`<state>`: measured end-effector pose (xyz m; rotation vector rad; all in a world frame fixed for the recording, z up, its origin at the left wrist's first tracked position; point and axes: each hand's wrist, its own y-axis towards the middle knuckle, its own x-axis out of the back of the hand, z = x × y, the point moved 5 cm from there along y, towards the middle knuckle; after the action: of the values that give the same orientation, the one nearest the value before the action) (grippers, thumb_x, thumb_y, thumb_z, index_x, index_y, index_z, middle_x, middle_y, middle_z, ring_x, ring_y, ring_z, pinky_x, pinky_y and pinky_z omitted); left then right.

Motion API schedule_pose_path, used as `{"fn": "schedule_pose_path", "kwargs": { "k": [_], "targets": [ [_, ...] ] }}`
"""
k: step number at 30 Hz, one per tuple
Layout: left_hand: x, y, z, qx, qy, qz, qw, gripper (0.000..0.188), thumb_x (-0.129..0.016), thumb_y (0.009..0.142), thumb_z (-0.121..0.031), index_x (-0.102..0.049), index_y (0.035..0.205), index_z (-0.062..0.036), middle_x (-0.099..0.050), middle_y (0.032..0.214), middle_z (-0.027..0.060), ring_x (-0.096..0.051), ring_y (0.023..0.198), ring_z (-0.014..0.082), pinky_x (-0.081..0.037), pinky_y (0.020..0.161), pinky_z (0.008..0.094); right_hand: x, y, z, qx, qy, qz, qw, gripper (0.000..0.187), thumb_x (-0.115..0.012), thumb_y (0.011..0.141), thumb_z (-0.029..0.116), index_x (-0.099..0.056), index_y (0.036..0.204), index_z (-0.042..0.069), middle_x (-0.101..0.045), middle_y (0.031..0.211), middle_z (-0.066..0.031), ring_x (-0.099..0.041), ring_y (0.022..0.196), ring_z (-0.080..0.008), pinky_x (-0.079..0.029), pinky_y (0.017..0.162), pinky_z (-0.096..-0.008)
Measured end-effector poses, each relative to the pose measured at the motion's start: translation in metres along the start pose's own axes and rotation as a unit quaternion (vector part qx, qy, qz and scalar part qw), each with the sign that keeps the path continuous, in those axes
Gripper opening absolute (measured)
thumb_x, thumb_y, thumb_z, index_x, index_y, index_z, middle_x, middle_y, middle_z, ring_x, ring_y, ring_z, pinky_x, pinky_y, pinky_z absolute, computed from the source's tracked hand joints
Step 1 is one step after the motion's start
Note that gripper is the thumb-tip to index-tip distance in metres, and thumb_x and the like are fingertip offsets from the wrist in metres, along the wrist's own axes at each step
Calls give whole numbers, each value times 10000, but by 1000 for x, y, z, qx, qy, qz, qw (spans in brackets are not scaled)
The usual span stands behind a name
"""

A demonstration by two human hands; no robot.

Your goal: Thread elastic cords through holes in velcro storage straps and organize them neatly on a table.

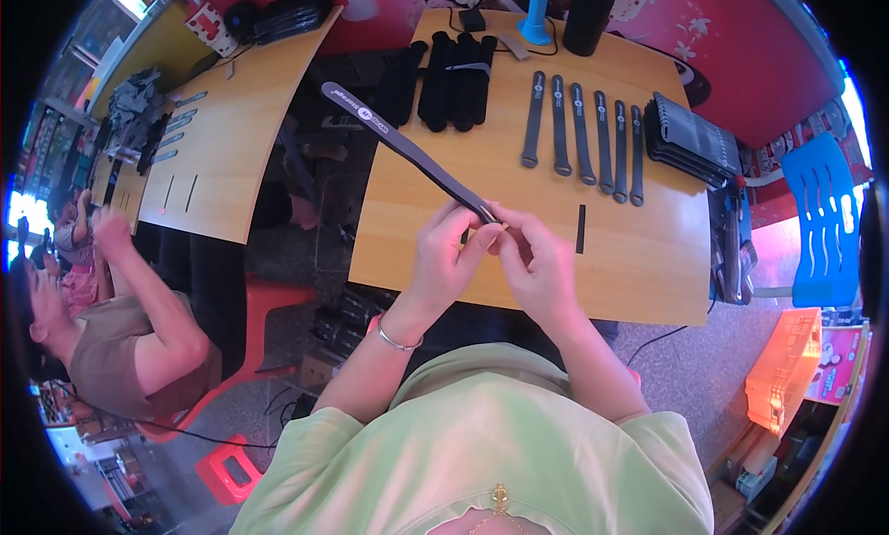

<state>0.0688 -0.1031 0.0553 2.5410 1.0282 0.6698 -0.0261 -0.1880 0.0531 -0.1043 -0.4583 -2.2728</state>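
Far left of the left hand (443, 257) — a seated co-worker (178, 339) in a brown shirt (116, 354), on a red plastic chair (269, 300), near a second table (231, 155) with a grey heap (137, 109) and some short dark pieces on top (185, 117). Up and left from the same hand, a long dark-grey strap (407, 149) with white print, slanting past the edge of a wooden worktable (519, 197) to a rounded tip. In the left hand, pinched between thumb and fingers, the lower end of that strap; on the wrist, a silver bracelet (398, 343). Beyond, a black bundle (451, 100) with a grey band (469, 68) across. In the right hand (544, 265), just beside the left, fingers bent, the same strap end. Beyond the right hand, at the far edge, a blue fan (534, 21) and a black cylinder (591, 18); closer, six dark straps (582, 132) in a row. Just right of the right hand, a dark narrow strip (582, 230) — slot or loose piece, impossible to tell. Farther right and beyond, a stack of dark-grey pieces (693, 139); well apart at far right, a blue chair (817, 225) and an orange crate (782, 364).
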Motion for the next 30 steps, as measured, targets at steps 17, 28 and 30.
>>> {"fn": "schedule_pose_path", "kwargs": {
  "k": [17, 28, 30],
  "targets": [
    [-5, 12, -20, -22, -20, 49, 998, 42, -623, 797, -21, -594, 791, 8, -506, 1206, 199, -448, 1193, 324, -375, 965, 393, 27, 10, 7, 29, -19, -19, 999, 171, -579, 837, -10, -639, 997, -1, -656, 794, -132, -659, 675, -199, -505, 593, -268],
    [8, -14, -27, 69, -165, 297, 938, 122, -527, 829, -1, -578, 721, 22, -496, 1267, 170, -427, 1201, 294, -310, 1021, 378, 58, 14, 51, 242, -301, -18, 922, 215, -625, 692, 21, -642, 893, 97, -588, 685, -42, -602, 652, -220, -468, 536, -317],
    [7, -20, -28, 10, -169, 342, 924, 160, -504, 844, -6, -576, 704, 23, -496, 1267, 168, -451, 1169, 279, -316, 1014, 370, 70, 22, 55, 241, -295, 4, 925, 217, -626, 690, 26, -640, 894, 97, -585, 685, -40, -597, 644, -218, -467, 531, -316]
  ]
}}
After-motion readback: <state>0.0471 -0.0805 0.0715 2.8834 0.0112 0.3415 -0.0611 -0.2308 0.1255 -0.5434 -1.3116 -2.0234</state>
